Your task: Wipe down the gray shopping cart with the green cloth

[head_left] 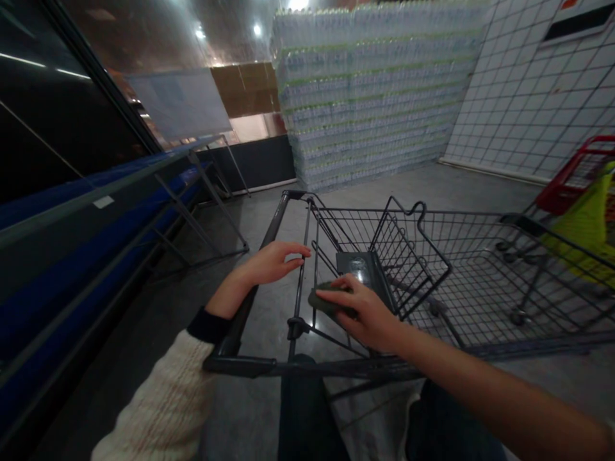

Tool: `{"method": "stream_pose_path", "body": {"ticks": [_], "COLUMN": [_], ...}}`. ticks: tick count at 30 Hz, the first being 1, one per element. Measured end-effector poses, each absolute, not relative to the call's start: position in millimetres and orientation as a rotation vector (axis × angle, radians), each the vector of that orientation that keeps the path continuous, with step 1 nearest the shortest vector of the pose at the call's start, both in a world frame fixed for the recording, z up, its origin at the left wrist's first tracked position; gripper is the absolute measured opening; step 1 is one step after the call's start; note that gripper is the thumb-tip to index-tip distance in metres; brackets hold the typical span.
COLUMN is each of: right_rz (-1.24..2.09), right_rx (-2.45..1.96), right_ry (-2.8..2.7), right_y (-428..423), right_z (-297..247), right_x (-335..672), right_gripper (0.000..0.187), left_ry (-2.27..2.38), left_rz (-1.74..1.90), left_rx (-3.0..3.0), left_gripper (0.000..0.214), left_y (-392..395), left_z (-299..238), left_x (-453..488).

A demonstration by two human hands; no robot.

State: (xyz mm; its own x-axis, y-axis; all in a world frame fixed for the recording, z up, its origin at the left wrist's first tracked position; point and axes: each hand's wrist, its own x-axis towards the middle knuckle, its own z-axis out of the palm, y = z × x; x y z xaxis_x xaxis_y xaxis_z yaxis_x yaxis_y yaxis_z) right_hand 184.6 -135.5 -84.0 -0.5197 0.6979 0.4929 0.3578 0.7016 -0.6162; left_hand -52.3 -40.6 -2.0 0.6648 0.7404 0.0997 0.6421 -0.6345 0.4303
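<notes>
A dark grey wire shopping cart (473,269) stands in front of me. My right hand (362,314) is closed on a dark green scouring pad (323,301), held beside the thin metal bars behind the cart's handle. My left hand (276,262) reaches over the thick black handle bar (275,221), its fingers loosely bent and apart. Its fingertips are at a thin metal rod; whether they touch it I cannot tell. Below my right hand lies the dark plastic child seat flap (365,272), next to the folding wire seat back (403,256).
Stacked, wrapped water bottles (375,96) rise at the back. Along the left runs a metal rack (192,186) with blue covering. A red and yellow cart (581,218) stands at the right, by a wire grid wall (533,96). My legs (312,410) are close below the cart frame.
</notes>
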Motion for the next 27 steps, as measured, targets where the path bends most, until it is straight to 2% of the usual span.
{"method": "stream_pose_path", "body": {"ticks": [3, 9, 15, 19, 27], "right_rz": [0.495, 0.644, 0.501, 0.537, 0.602], "right_rx": [-0.849, -0.508, -0.561, -0.394, -0.473], "right_ry": [-2.176, -2.373, -2.248, -2.356, -2.332], "right_y": [-134, -137, -136, -139, -142], "right_z": [-85, -82, -79, -80, -82], "right_x": [179, 198, 196, 191, 202], "right_gripper": [0.056, 0.059, 0.050, 0.047, 0.049], "left_ry": [1.118, 1.126, 1.111, 1.111, 1.092], "left_rz": [0.367, 0.333, 0.348, 0.367, 0.356], "left_rx": [2.523, 2.529, 2.531, 2.530, 2.551], "left_gripper": [0.031, 0.030, 0.028, 0.028, 0.028], "left_y": [-41, -42, -43, -42, -43], "left_z": [-1, 0, 0, -1, -1], "left_x": [-52, -51, -50, -50, -49]}}
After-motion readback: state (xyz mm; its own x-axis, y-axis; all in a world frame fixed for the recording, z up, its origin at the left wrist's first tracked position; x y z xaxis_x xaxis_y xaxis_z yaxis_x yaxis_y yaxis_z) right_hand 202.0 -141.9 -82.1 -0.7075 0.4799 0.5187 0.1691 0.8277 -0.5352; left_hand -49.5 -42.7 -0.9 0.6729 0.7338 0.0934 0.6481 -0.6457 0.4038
